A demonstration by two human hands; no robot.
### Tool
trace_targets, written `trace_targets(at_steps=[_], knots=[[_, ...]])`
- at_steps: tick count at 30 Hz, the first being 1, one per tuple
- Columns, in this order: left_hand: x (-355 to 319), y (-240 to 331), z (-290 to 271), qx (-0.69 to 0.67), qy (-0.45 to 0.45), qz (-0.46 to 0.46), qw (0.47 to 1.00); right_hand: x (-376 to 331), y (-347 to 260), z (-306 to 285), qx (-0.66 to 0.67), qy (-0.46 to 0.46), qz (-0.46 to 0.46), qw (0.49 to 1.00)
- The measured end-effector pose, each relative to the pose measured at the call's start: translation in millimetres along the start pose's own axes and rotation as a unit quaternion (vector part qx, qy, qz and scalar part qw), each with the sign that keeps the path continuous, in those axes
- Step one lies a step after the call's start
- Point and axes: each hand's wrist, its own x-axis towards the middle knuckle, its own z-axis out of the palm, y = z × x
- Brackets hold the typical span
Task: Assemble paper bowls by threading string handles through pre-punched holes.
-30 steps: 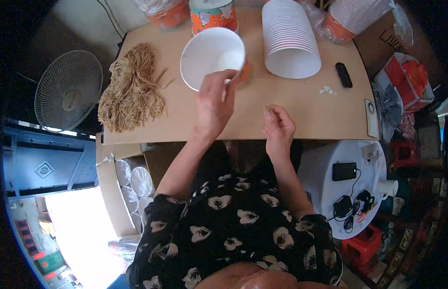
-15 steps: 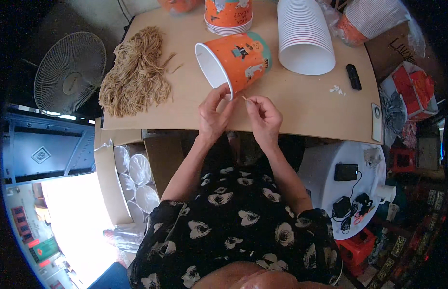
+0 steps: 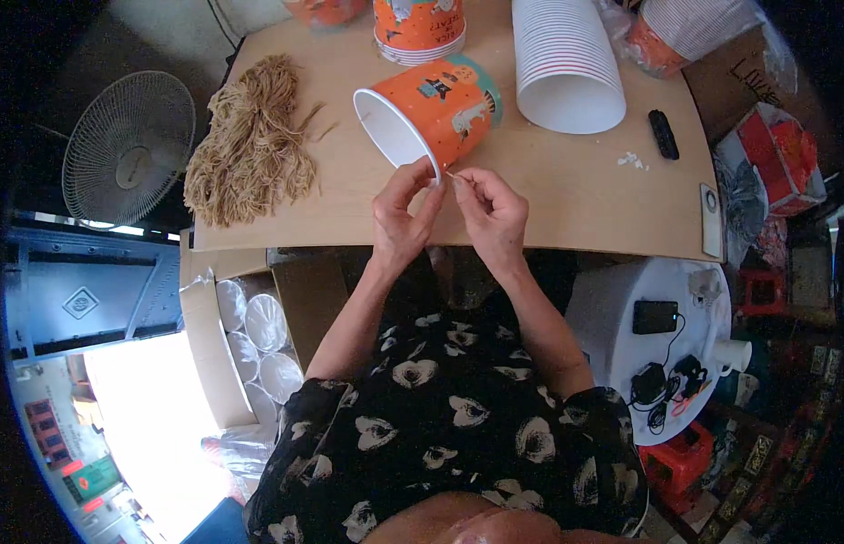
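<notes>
An orange paper bucket [image 3: 453, 113] with printed figures and a green band lies tipped on its side on the table, its white mouth facing left. My left hand [image 3: 404, 218] is closed on the near part of its rim, thumb outside and fingers reaching inside. Just right of the rim, my right hand [image 3: 496, 218] pinches the end of a thin tan cord [image 3: 452, 175] close against the bucket's wall. How far the cord passes through the wall is hidden by my fingers. A heap of similar tan cords [image 3: 258, 145] lies to the left.
Behind the bucket stand another orange bucket [image 3: 420, 27] and a nested stack of white-sided buckets [image 3: 567, 68]. A black object [image 3: 663, 135] and white scraps [image 3: 633, 161] lie at right. A fan [image 3: 129, 150] stands left; a carton [image 3: 218, 363] of wrapped cups sits below the table.
My right fingertips have come slightly nearer the bucket's wall with the cord. The left hand keeps its grip on the rim. The whole view has shifted a little.
</notes>
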Motion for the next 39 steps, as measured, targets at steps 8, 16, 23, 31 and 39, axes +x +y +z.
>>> trace_targets(at_steps=[8, 16, 23, 31, 39], knots=[[-1.9, 34.2, 2.1, 0.174, 0.051, 0.11, 0.977, -1.7, -2.0, -9.8, -0.037, -0.011, -0.022, 0.999], [-5.2, 36.7, -16.1, 0.274, -0.024, 0.22, 0.936, -3.4, -18.2, -19.6, -0.05, -0.125, -0.045, 0.99], [1.8, 44.4, -30.0, 0.317, -0.073, 0.266, 0.907, -0.5, -12.3, -24.0, -0.023, -0.156, 0.005, 0.988], [2.9, 44.2, -31.6, 0.333, -0.116, 0.255, 0.9, 11.8, -20.3, -31.6, -0.067, -0.213, -0.015, 0.975], [5.9, 39.8, -24.2, 0.232, -0.099, 0.128, 0.959, 12.6, -15.3, -33.1, 0.032, -0.151, 0.028, 0.988]])
